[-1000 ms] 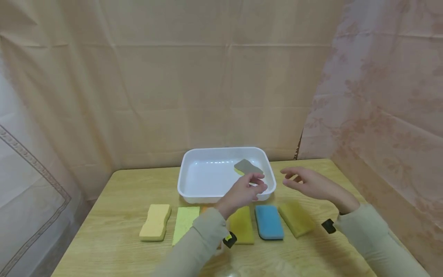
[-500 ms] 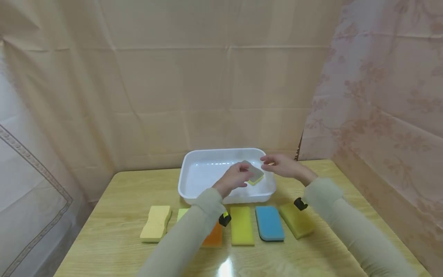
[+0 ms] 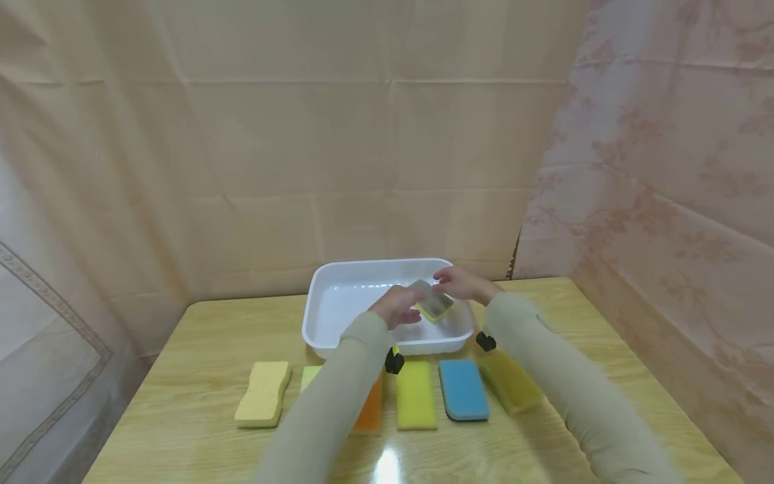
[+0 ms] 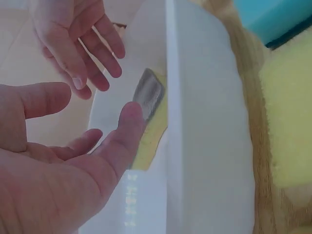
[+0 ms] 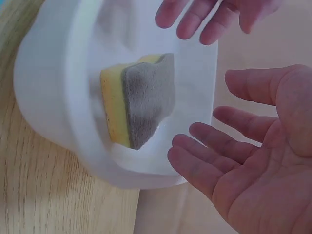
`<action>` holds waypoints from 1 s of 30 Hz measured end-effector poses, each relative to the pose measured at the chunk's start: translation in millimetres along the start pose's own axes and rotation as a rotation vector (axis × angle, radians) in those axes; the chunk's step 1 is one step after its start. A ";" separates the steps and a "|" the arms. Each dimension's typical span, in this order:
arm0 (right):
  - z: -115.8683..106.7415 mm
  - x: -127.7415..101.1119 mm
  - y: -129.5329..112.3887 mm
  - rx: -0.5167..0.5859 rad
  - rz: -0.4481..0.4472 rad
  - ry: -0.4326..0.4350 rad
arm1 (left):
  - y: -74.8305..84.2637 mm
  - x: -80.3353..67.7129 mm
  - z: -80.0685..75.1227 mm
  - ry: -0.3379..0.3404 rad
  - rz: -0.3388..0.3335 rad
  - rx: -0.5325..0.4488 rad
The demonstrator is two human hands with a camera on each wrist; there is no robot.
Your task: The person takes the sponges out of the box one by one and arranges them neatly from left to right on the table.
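Lying released in the white plastic tray [image 3: 338, 316]: grey-topped yellow sponge [image 5: 141, 100], left hand [image 3: 396, 306] and right hand [image 3: 462, 284] now spread, empty, flanking it.

white tub [image 3: 326, 316] rim walls sponge [image 3: 434, 304], open above

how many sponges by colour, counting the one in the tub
pale yellow sponge: 1
light green sponge: 1
orange sponge: 1
yellow sponge: 1
blue sponge: 1
mustard sponge: 1
yellow-and-grey sponge in the tub: 1
total: 7
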State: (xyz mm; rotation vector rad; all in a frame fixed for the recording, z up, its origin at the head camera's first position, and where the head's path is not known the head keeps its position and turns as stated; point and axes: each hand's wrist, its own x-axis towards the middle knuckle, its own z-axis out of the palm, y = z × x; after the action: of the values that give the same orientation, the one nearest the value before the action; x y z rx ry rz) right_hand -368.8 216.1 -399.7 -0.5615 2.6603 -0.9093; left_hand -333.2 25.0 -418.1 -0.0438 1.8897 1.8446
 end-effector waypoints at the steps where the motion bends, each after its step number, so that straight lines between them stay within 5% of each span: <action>1: -0.3 1.8 -1.0 -0.004 -0.003 -0.003 | 0.2 1.6 -1.0 0.004 -0.013 -0.013; 12: 3.0 14.9 -2.9 0.172 0.246 -0.079 | -5.3 12.8 -6.6 0.081 -0.124 -0.072; 25: 17.4 23.7 -12.0 -0.039 0.148 -0.056 | -11.8 16.5 -9.3 0.126 -0.162 -0.085; 30: 17.0 25.0 -7.0 0.010 0.165 -0.065 | -12.9 16.9 -10.8 0.118 -0.154 -0.091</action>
State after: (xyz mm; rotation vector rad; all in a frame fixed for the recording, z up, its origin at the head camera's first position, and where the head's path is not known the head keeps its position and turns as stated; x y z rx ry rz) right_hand -382.7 191.0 -411.4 -0.3562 2.5972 -0.8413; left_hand -346.9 19.0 -436.6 -0.3261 1.8231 1.8566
